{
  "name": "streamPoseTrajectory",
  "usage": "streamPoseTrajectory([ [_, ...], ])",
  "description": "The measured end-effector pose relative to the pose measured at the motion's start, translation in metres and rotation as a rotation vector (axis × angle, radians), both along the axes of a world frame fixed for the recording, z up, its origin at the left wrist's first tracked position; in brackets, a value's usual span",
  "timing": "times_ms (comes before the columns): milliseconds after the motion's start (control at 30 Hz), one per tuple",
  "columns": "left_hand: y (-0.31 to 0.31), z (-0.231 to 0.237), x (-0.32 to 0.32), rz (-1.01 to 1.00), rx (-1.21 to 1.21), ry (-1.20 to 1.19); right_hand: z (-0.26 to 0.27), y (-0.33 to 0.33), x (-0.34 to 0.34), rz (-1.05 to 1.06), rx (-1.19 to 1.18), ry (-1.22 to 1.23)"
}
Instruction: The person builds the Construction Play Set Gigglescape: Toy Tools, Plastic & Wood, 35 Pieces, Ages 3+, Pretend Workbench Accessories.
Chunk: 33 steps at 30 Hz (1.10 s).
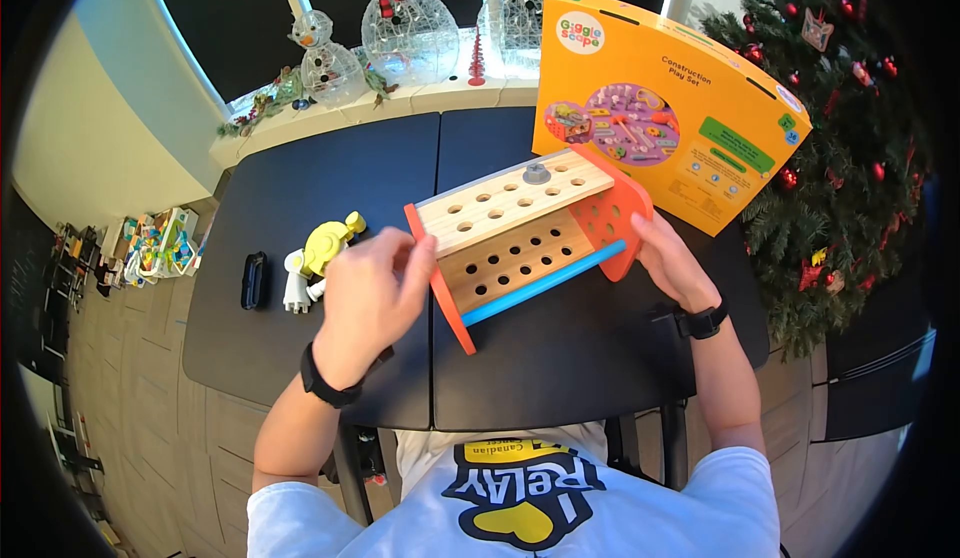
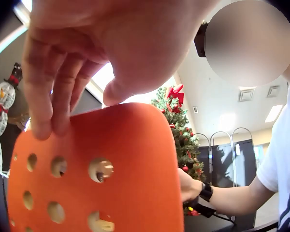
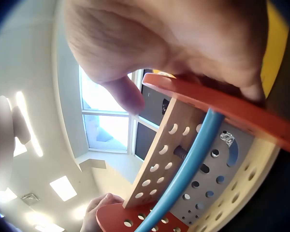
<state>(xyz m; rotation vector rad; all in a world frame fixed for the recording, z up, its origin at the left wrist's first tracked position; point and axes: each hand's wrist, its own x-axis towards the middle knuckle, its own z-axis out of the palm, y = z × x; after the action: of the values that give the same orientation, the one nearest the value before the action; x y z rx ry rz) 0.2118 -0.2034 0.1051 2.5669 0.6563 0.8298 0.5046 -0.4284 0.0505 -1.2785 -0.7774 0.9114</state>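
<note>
Pale wood and orange-red panels are making up the toy toolbox [image 1: 525,226] in the middle of the frame, which a person is handling over a black bench [image 1: 560,378]; I cannot tell whether its feet are touching the surface. The left hand [image 1: 370,293] is loosely pinching the top edge of the left panel [image 2: 130,140], with only a narrow gap between finger and thumb: bent fingers are lying over the outer face, and the thumb is coming to the rim. The right hand [image 1: 675,263] is holding the right panel [image 1: 632,203], its fingers curling at the edge while the thumb is stretching out past it. Between these ends a blue rod [image 1: 545,283] is running along the near side, and two boards full of holes are spanning the gap. A grey bolt [image 1: 537,174] is standing in the upper board, its shank poking through underneath.

At left of the frame, a yellow and white toy [image 1: 328,246] is lying just past the left hand, with a black case [image 1: 255,280] near it. A yellow box [image 1: 720,88] is standing behind the toolbox at upper right, a decorated tree [image 1: 850,108] is filling the right edge, and wire snowmen [image 1: 410,38] are lining the windowsill up top.
</note>
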Motion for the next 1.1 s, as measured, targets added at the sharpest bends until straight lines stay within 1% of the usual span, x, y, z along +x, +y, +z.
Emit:
streamPoseTrajectory([
  [67, 0.012, 0.01, -0.007, -0.112, 0.172, -0.067, -0.003, -0.011, 0.004, 0.066, -0.097, -0.073],
  [100, 0.022, 0.013, -0.014, -0.252, 0.166, 0.008, -0.007, -0.016, 0.007, 0.113, -0.15, -0.12],
  [133, 0.022, 0.017, -0.012, -0.321, 0.215, 0.039, -0.01, -0.018, 0.009, 0.16, -0.202, -0.167],
  [200, 0.02, 0.023, -0.012, -0.457, 0.31, 0.105, -0.019, -0.018, 0.007, 0.084, -0.288, -0.324],
  [233, 0.024, 0.017, -0.013, -0.494, 0.276, 0.201, -0.022, -0.018, 0.006, 0.049, -0.331, -0.402],
  [333, 0.032, 0.008, -0.009, -0.572, 0.321, 0.208, -0.02, -0.013, 0.005, -0.082, -0.297, -0.508],
  [433, 0.034, 0.01, -0.004, -0.539, 0.307, 0.118, -0.016, -0.001, 0.016, -0.144, -0.133, -0.462],
  [467, 0.035, 0.008, -0.003, -0.533, 0.265, 0.106, -0.015, 0.006, 0.023, -0.16, -0.077, -0.521],
  [533, 0.038, 0.003, -0.001, -0.524, 0.182, 0.083, 0.004, 0.015, 0.032, -0.212, -0.211, -0.668],
  [633, 0.031, -0.004, -0.002, -0.486, 0.072, 0.102, 0.023, 0.036, 0.043, -0.246, -0.268, -0.87],
  [733, 0.03, -0.021, -0.007, -0.455, -0.014, 0.08, 0.035, 0.055, 0.047, -0.21, -0.238, -0.974],
  [767, 0.029, -0.023, -0.007, -0.454, 0.017, 0.041, 0.039, 0.061, 0.048, -0.176, -0.266, -0.973],
  [867, 0.024, -0.028, -0.013, -0.429, -0.1, 0.004, 0.048, 0.076, 0.052, -0.093, -0.357, -1.017],
  [967, 0.017, -0.035, -0.021, -0.397, -0.126, 0.008, 0.057, 0.086, 0.044, -0.06, -0.389, -0.987],
  [1100, 0.009, -0.041, -0.027, -0.419, -0.047, 0.031, 0.05, 0.1, 0.048, -0.029, -0.361, -1.012],
])
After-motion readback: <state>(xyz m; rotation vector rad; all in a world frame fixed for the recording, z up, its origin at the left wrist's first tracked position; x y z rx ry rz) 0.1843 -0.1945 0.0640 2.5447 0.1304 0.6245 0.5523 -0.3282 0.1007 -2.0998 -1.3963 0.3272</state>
